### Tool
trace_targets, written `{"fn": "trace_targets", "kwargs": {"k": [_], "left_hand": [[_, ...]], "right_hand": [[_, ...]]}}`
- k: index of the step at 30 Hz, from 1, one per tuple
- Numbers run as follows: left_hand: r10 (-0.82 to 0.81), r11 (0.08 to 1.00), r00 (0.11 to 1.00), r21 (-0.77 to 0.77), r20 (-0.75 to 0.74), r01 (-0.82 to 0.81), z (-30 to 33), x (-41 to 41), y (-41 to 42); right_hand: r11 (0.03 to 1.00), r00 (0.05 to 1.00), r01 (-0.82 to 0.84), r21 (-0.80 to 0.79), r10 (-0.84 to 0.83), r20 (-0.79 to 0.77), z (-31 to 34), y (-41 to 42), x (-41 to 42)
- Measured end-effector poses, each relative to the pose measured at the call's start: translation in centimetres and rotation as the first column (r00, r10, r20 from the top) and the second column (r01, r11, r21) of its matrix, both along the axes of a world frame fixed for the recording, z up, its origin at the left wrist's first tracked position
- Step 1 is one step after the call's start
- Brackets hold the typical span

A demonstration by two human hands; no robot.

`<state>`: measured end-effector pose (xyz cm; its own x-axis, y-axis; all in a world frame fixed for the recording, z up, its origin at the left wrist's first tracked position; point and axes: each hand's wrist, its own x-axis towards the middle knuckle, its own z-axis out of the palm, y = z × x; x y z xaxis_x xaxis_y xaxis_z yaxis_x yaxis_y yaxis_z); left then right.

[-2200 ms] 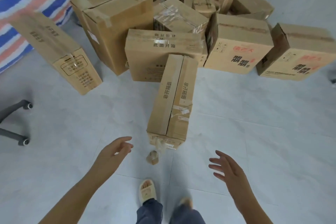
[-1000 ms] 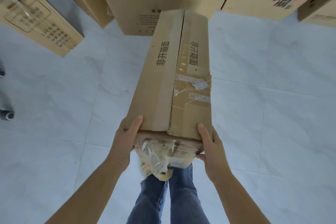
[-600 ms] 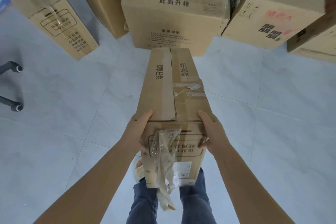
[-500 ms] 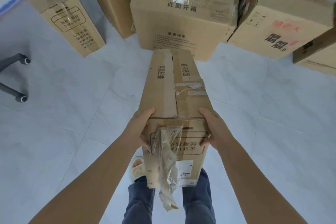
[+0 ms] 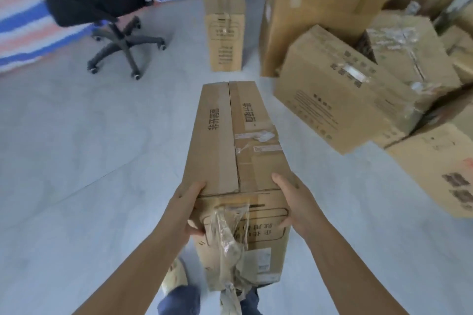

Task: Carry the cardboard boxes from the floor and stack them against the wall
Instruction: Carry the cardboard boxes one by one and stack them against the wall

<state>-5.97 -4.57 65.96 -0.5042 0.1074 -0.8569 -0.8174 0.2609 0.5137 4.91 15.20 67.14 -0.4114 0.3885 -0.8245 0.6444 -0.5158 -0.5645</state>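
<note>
I hold a long narrow cardboard box [image 5: 230,140] off the floor, its length pointing away from me. My left hand [image 5: 188,206] grips its near left corner, thumb on top and fingers curled onto the end face. My right hand [image 5: 291,199] grips the near right corner the same way. Torn clear tape [image 5: 227,238] hangs from the box's near end. A pile of several other cardboard boxes [image 5: 340,100] sits on the floor at the right and far right.
A black office chair [image 5: 107,7] on castors stands far left, before a red, white and blue striped tarp [image 5: 23,23]. A tall narrow box [image 5: 224,13] stands upright straight ahead. Grey tiled floor [image 5: 89,148] spreads to the left. My sandalled foot [image 5: 176,279] shows below.
I picked the long box up off the floor with both hands. My view has swung left: the pile now lies to the right and the chair has come into view.
</note>
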Motion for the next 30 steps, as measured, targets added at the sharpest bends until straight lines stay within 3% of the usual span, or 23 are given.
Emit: {"fn": "trace_targets", "kwargs": {"k": [5,10,20,26,30], "left_hand": [[0.284,0.959,0.957,0.025,-0.059,-0.283,4.8,2.6,-9.1],[0.565,0.825,0.818,0.087,-0.102,-0.559,8.4,7.5,-20.7],[0.921,0.373,0.34,0.18,-0.193,-0.91,12.8,23.7,-48.0],[0.974,0.058,0.006,0.222,-0.226,-0.973,14.4,34.4,-60.0],[0.949,-0.114,-0.18,0.254,-0.257,-0.96,15.0,39.7,-65.5]], "right_hand": [[0.951,0.952,-0.297,0.08,0.301,-0.047,3.8,-6.9,-3.1],[0.753,0.754,-0.616,0.231,0.649,-0.105,6.9,-18.0,-5.9],[0.33,0.297,-0.902,0.278,0.942,-0.155,11.2,-50.8,-2.0],[0.056,-0.011,-0.948,0.314,0.979,-0.206,12.6,-68.6,4.0],[-0.079,-0.165,-0.946,0.315,0.952,-0.257,13.3,-78.0,7.9]]}}
